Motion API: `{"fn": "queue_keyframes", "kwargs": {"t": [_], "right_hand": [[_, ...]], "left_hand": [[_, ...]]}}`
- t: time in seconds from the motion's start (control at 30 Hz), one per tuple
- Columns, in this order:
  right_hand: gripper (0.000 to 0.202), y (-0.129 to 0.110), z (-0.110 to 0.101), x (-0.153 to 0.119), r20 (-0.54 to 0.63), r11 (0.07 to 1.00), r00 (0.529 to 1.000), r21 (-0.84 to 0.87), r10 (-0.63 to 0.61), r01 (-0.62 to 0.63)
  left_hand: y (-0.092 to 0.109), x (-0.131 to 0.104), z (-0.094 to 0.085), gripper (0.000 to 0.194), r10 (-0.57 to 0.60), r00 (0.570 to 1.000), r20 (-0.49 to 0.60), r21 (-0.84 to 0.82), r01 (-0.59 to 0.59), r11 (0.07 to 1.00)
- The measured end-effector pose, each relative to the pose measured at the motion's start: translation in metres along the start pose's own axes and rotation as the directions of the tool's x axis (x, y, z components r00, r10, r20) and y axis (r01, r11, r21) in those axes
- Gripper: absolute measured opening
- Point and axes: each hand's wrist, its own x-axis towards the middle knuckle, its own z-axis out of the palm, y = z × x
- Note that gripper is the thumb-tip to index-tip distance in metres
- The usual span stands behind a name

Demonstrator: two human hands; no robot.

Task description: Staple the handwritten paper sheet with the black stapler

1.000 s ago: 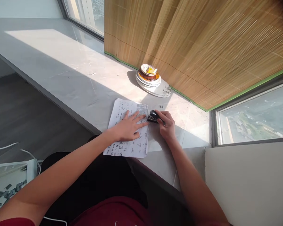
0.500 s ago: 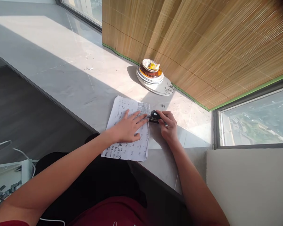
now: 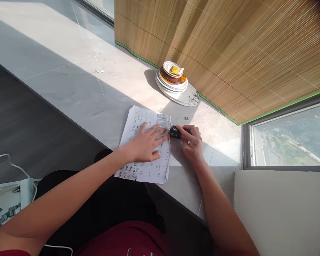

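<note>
Here: handwritten paper [image 3: 152, 173], left hand [image 3: 146, 146] splayed atop; black stapler [image 3: 175, 132] at its right edge, right hand [image 3: 193, 144] gripping, apparently pressing; release called for.

- Handwritten paper [image 3: 160, 170]: middle covered by left hand [image 3: 148, 144]; script and printed block [image 3: 163, 120] too small to read.
- Black stapler [image 3: 175, 132]: rear end hidden in right hand [image 3: 192, 142]; whether the nose grips the sheet's edge, cannot be told.
- Plate stack [image 3: 173, 85]: lower plates mostly covered by upper; count uncertain.
- Yellow packet [image 3: 176, 70]: lettering illegible at this size.
- Grey bits [image 3: 186, 118], two: too small to identify.
- Bamboo blind [image 3: 216, 53]: cut off, top and right edges.
- Window [image 3: 296, 137]: view outside blurred.
- White tray [image 3: 26, 190]: cut by left edge, partly behind left forearm [image 3: 69, 188].
- Red shirt [image 3: 128, 238]: cropped, bottom edge.
</note>
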Motion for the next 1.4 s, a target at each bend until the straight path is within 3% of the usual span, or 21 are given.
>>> {"fn": "queue_keyframes", "kwargs": {"t": [0.23,0.7,1.03,1.4], "right_hand": [[0.046,0.002,0.002,0.001,0.007,0.999,1.000,-0.021,-0.030,0.030],[0.046,-0.009,0.003,0.000,0.005,0.996,0.999,-0.087,0.037,-0.036],[0.064,-0.012,0.007,-0.003,0.030,0.980,0.998,-0.193,0.058,-0.051],[0.066,-0.020,0.008,0.003,0.057,0.971,0.995,-0.231,0.082,-0.067]], "left_hand": [[0.001,0.001,-0.002,0.081,-0.005,1.000,0.018,0.003,0.005,1.000],[0.003,0.001,0.000,0.084,-0.012,1.000,0.008,0.010,0.012,1.000],[0.001,0.000,0.000,0.083,-0.014,1.000,0.014,-0.008,0.014,1.000],[0.004,0.000,-0.007,0.085,-0.045,0.997,0.065,0.013,0.044,0.999]]}}
